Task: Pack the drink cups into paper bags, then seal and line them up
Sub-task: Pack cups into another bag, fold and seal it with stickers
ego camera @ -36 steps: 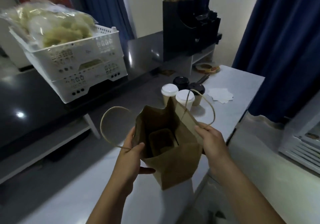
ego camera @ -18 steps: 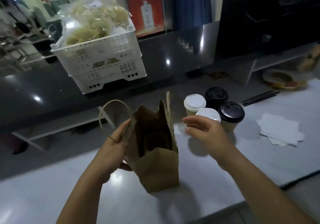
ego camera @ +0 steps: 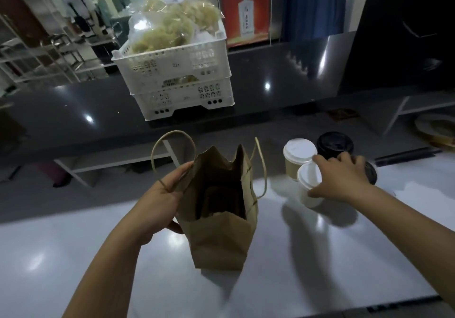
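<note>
White counter (ego camera: 295, 256) stretched under me, with stacked crates (ego camera: 177, 81) behind. My left hand (ego camera: 160, 199) gripped the upright, open paper bag (ego camera: 221, 241) by its left rim. Just right of it, my right hand (ego camera: 339, 177) curled round the nearest white-lidded cup (ego camera: 309, 176), which touched a second white-lidded cup (ego camera: 299, 149).

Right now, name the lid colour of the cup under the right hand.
White lid, head view.

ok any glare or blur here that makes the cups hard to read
Head view: dim overall; lamp glare spots on the white counter and the dark counter behind; straight edges bow from the wide lens; the right hand on the near white-lidded cup is slightly soft; the paper bag is deep in shadow inside.
</note>
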